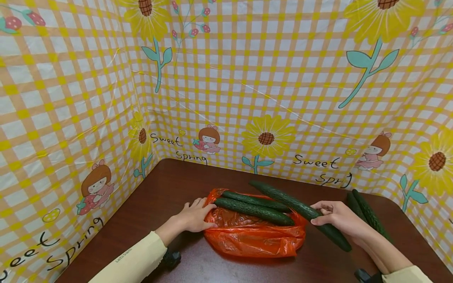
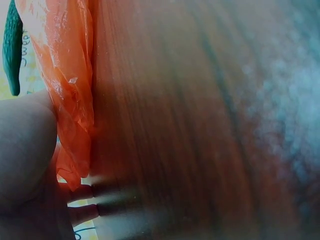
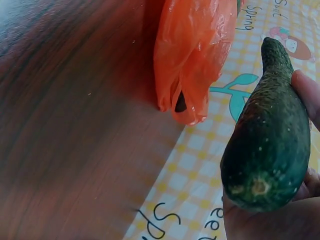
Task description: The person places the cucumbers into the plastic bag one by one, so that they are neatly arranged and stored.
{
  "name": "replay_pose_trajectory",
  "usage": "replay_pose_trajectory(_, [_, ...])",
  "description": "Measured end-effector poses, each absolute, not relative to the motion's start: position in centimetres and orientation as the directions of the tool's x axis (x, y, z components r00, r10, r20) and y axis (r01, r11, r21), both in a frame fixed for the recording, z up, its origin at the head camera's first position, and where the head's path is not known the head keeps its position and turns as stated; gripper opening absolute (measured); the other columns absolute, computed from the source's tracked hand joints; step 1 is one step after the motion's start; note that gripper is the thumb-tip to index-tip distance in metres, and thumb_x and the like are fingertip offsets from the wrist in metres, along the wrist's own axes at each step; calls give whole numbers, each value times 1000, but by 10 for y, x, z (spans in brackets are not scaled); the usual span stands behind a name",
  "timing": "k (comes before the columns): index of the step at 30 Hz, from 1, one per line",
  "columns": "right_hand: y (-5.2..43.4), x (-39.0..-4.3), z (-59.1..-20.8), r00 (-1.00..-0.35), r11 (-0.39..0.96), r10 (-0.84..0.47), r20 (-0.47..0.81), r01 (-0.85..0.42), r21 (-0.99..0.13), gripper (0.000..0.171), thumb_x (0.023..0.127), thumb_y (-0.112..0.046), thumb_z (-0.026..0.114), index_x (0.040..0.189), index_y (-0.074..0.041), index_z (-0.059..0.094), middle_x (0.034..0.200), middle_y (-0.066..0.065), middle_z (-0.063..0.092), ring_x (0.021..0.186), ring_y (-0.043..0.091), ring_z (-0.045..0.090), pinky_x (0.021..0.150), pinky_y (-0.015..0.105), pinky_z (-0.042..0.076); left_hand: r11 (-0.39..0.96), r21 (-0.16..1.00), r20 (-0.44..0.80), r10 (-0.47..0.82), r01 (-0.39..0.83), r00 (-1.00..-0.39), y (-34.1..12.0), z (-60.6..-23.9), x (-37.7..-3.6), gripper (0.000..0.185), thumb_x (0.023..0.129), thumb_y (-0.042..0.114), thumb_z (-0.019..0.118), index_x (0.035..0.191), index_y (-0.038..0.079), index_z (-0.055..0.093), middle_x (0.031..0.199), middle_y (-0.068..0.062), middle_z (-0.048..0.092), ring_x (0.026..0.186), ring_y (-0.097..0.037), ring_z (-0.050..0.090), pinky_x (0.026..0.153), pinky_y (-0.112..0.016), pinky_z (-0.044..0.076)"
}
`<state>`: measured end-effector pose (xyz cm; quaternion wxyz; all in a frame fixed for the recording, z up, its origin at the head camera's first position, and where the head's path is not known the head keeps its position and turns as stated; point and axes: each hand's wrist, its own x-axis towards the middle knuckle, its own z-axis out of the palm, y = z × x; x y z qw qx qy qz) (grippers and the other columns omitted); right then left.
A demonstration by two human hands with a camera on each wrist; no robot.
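Observation:
In the head view my right hand (image 1: 336,216) pinches a long dark green cucumber (image 1: 304,208) between thumb and fingers. That cucumber slants over the right side of an orange plastic bag (image 1: 255,240); in the right wrist view its blunt end (image 3: 265,185) faces the camera. Two more cucumbers (image 1: 255,211) lie side by side in the bag's wide mouth. At the bag's left edge rests my left hand (image 1: 192,216), its fingers spread and touching the plastic. The left wrist view shows fingertips (image 2: 84,214) stretched out beyond the hanging bag.
Two other cucumbers (image 1: 368,212) lie on the dark brown table (image 1: 148,196) at the right, partly behind my right forearm. Checked cloth walls (image 1: 226,94) with sunflower prints stand around the table's back and sides. A black object (image 1: 171,259) shows under my left forearm.

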<state>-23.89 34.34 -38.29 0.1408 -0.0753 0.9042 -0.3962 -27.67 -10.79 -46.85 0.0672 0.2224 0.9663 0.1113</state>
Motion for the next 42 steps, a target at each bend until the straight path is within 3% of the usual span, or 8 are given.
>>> replay_pose_trajectory(23, [296, -261, -390, -915, 663, -361, -180, -116, -740, 49, 84, -18, 79, 127, 3, 63, 144, 33, 50, 134, 54, 43, 96, 58, 49, 883, 252, -107, 433, 397, -895, -109, -472, -279, 68, 94, 61, 59, 150, 26, 45, 163, -16, 28, 151, -36, 24, 113, -67, 24])
replay_pose_trajectory(26, [291, -264, -393, -909, 657, -375, -182, -122, -744, 48, 85, -14, 78, 126, 5, 63, 97, 20, 63, 103, 38, 58, 83, 46, 50, 879, 266, -97, 433, 396, -896, -109, -476, -281, 68, 94, 62, 58, 151, 26, 44, 164, -16, 26, 152, -36, 22, 114, -68, 22])
replay_pose_trajectory(30, [284, -268, -396, -905, 652, -382, -187, -121, -748, 48, 85, -11, 77, 126, 7, 62, 80, 7, 50, 84, 22, 43, 74, 39, 40, 870, 282, -78, 441, 405, -894, -111, -478, -280, 69, 95, 63, 55, 152, 25, 44, 164, -17, 25, 152, -37, 22, 114, -67, 22])
replay_pose_trajectory(33, [281, -270, -396, -906, 654, -380, -186, -121, -747, 48, 84, -12, 78, 126, 6, 63, 97, 12, 59, 87, 23, 45, 75, 37, 42, 861, 290, -55, 450, 417, -891, -112, -474, -277, 68, 96, 63, 55, 150, 23, 46, 162, -17, 29, 150, -36, 26, 113, -65, 27])
replay_pose_trajectory(35, [280, -271, -397, -905, 649, -386, -179, -129, -749, 48, 84, -13, 79, 125, 6, 63, 101, 14, 61, 90, 24, 48, 76, 37, 45, 858, 294, -42, 452, 422, -891, -113, -472, -276, 68, 95, 63, 55, 149, 23, 48, 161, -16, 32, 149, -35, 28, 113, -63, 28])
replay_pose_trajectory(36, [279, -272, -397, -903, 646, -388, -183, -125, -753, 48, 83, -13, 79, 125, 6, 63, 90, 11, 56, 86, 24, 46, 74, 37, 43, 857, 296, -37, 451, 421, -892, -113, -472, -275, 68, 95, 64, 55, 149, 24, 48, 161, -16, 33, 149, -35, 29, 113, -63, 29])
replay_pose_trajectory(38, [277, -272, -397, -902, 643, -394, -176, -133, -755, 48, 83, -14, 80, 124, 5, 64, 101, 12, 60, 95, 25, 49, 76, 37, 46, 860, 292, -29, 445, 419, -895, -114, -472, -275, 67, 94, 65, 56, 147, 25, 50, 159, -14, 35, 147, -33, 32, 112, -62, 30])
replay_pose_trajectory(42, [273, -273, -398, -888, 617, -420, -188, -127, -777, 49, 83, -13, 79, 125, 6, 62, 71, 0, 31, 75, 18, 41, 71, 37, 40, 861, 290, -32, 445, 418, -895, -116, -473, -276, 66, 93, 64, 59, 146, 26, 51, 159, -14, 37, 147, -32, 34, 113, -60, 30])
